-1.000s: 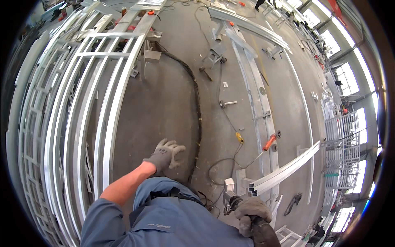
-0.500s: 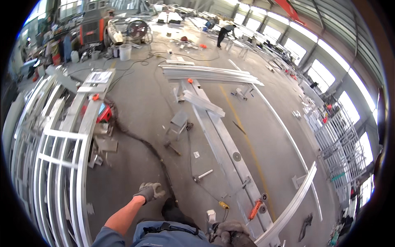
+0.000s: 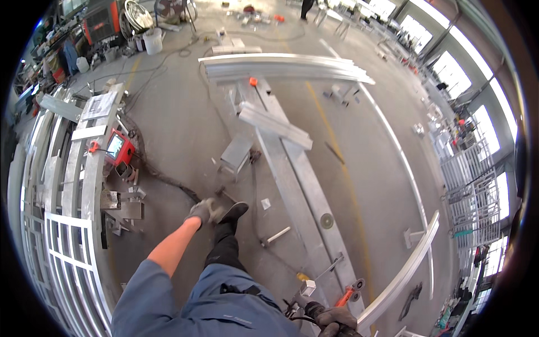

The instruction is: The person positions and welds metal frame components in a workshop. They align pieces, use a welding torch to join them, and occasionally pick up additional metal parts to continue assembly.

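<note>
My left hand [image 3: 202,211], in a grey work glove, hangs in the air beside my forward black shoe [image 3: 233,211]. Its fingers are a little blurred but look apart, with nothing in them. At the lower edge my gloved right hand [image 3: 336,321] is closed; what it grips is mostly hidden. A pale square tube end [image 3: 307,287] and dark parts show just beyond it. Close to this hand, an orange angle grinder [image 3: 347,296] lies on a long metal beam [image 3: 303,194]. A hammer [image 3: 225,194] rests on the floor near my shoe, and a white-handled hammer [image 3: 275,236] lies farther right.
Welded metal frames [image 3: 70,261] stand along the left, with a red machine with a screen [image 3: 119,147] beside them. A thick dark hose [image 3: 163,178] crosses the floor. Ahead lies a stack of metal profiles [image 3: 286,68]; a long profile [image 3: 401,275] slants at right.
I have stepped forward, my leg and shoe now stretched out ahead. The floor items sit differently in view. My left hand is farther ahead; my right hand remains low and closed.
</note>
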A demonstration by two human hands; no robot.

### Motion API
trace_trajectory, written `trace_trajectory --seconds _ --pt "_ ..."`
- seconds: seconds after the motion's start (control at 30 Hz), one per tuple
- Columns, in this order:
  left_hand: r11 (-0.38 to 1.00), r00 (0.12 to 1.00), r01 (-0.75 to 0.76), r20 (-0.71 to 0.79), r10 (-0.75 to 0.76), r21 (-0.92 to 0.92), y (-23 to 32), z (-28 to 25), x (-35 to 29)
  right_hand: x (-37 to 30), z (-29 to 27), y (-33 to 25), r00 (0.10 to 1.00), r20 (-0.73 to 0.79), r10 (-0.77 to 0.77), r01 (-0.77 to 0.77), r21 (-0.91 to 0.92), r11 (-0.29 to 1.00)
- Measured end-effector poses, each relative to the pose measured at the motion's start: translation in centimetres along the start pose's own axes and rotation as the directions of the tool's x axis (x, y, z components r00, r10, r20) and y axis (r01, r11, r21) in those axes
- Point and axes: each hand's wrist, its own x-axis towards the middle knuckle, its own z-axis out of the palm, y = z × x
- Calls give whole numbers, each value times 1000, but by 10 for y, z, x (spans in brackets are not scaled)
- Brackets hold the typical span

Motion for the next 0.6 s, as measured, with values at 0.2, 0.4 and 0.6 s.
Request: trace_trajectory --seconds 0.2,0.4,0.6 --pt "984 989 139 71 -132 -111 52 39 250 142 37 72 983 -67 169 -171 -33 985" --pt "801 942 319 80 -325 -506 69 86 482 281 56 145 939 -51 339 -342 -48 939" --pt "486 857 379 102 -505 -788 72 137 655 388 69 216 937 -42 346 -348 -98 932"
